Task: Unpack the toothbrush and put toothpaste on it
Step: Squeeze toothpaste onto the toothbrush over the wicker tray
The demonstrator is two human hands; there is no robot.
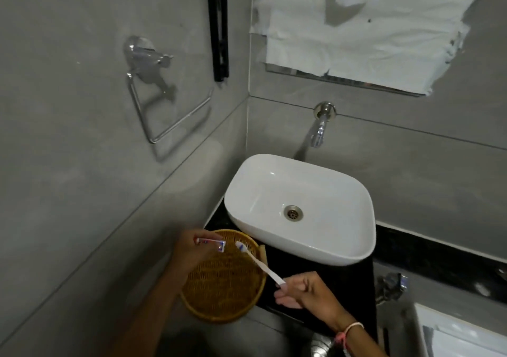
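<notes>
My right hand (304,292) grips the handle end of a white toothbrush (260,264), whose head points up and left over a round woven basket (219,296). My left hand (189,255) holds a small white, red and blue toothpaste tube (211,243) level. The tube's right end sits just left of the brush head, a small gap apart. Both hands hover above the basket at the counter's left end. No wrapper is visible.
A white basin (274,186) stands on a black counter (397,249), with a wall tap (318,134) above it. A chrome towel ring (164,109) hangs on the left wall. Paper covers the mirror (356,35). A chrome fitting (389,288) sits at lower right.
</notes>
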